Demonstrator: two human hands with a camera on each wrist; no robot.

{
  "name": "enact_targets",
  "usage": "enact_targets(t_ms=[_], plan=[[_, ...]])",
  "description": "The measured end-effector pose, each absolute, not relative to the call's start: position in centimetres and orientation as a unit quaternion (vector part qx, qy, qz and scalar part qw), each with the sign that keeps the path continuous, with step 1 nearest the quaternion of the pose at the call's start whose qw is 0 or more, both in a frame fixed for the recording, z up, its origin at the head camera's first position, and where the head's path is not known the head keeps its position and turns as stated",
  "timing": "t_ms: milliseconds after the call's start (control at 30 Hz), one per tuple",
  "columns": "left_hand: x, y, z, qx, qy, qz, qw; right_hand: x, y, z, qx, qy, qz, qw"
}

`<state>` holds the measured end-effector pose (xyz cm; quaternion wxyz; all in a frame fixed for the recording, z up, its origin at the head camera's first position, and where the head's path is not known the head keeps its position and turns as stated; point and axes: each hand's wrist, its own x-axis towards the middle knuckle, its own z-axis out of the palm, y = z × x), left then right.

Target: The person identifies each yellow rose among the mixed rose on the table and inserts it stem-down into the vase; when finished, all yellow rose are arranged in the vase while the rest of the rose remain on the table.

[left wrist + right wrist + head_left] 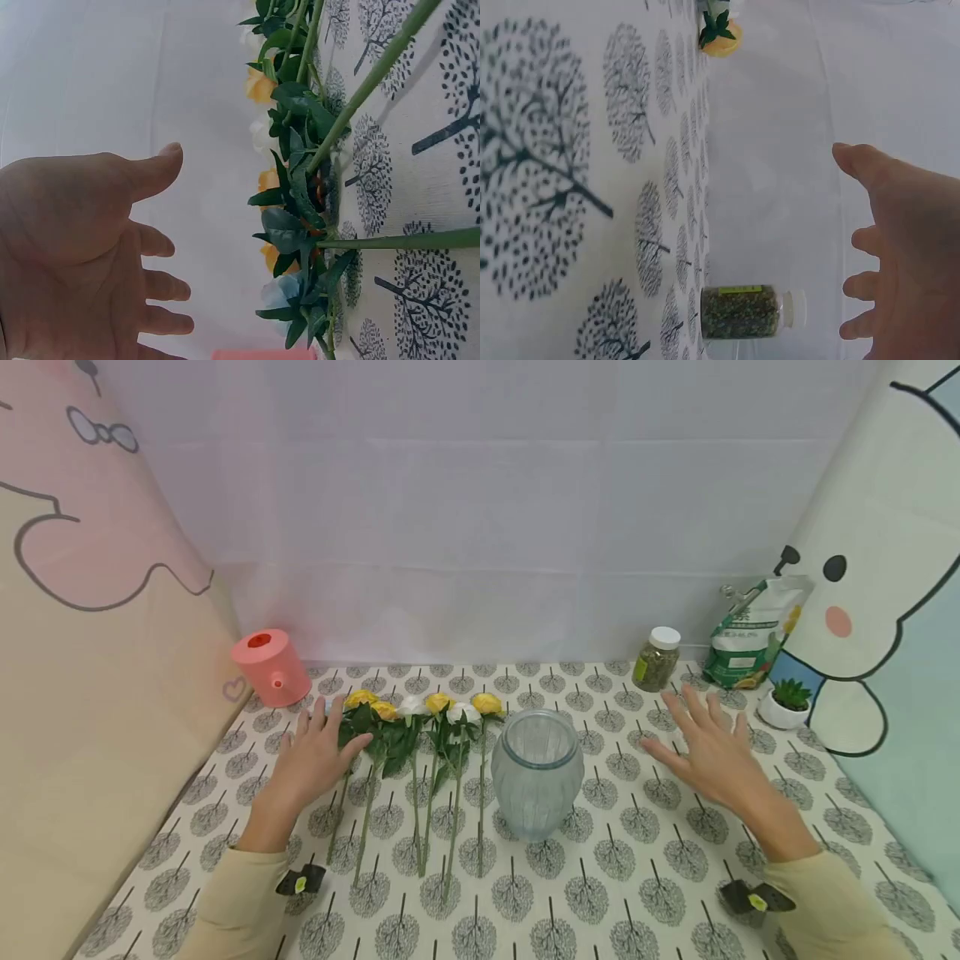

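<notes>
L hand (311,758) spread flat, holding nothing, just left of flowers (420,727), which lie in a row left of glass vase (537,772). R hand (708,752) spread, empty, right of vase w/ bare cloth between; jar (656,658) behind it.

In the centre of the frame, the vase (537,772) is ribbed, frosted glass. The tablecloth (645,868) under it looks matt and printed. The watering can (270,667) at the left is smooth pink plastic. The jar (657,659) at the right is clear, with a white plastic lid.
</notes>
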<state>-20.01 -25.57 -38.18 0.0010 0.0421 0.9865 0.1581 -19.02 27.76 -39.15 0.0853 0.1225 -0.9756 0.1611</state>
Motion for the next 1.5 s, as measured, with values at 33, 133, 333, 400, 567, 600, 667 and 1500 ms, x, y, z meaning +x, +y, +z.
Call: enact_targets(t_ms=[33, 133, 333, 400, 567, 600, 667, 1500], plan=[[-20.0, -25.5, -38.1, 0.042, 0.986, 0.16, 0.0, -18.9, 27.5, -38.9, 0.131, -0.973, 0.17, 0.086], [-20.0, -25.5, -37.8, 0.042, 0.987, 0.158, -0.001, -18.5, 26.5, -38.0, 0.158, -0.961, 0.214, 0.075], [-20.0, -25.5, -37.5, 0.041, 0.987, 0.156, -0.002, -17.6, 24.2, -36.6, 0.205, -0.936, 0.279, 0.06], [-20.0, -25.6, -37.5, 0.04, 0.987, 0.157, -0.003, -17.4, 23.6, -36.2, 0.219, -0.929, 0.292, 0.059], [-20.2, -25.6, -37.5, 0.045, 0.983, 0.179, -0.006, -17.1, 22.3, -35.3, 0.244, -0.912, 0.327, 0.045], [-20.2, -25.6, -37.5, 0.048, 0.981, 0.189, -0.005, -17.0, 22.1, -35.2, 0.251, -0.907, 0.336, 0.044], [-20.4, -25.7, -37.6, 0.052, 0.976, 0.21, -0.002, -16.9, 21.5, -34.9, 0.266, -0.895, 0.355, 0.043], [-22.4, -26.7, -39.9, 0.02, 0.952, 0.304, 0.032, -17.9, 18.1, -35.3, 0.356, -0.747, 0.557, -0.065]])
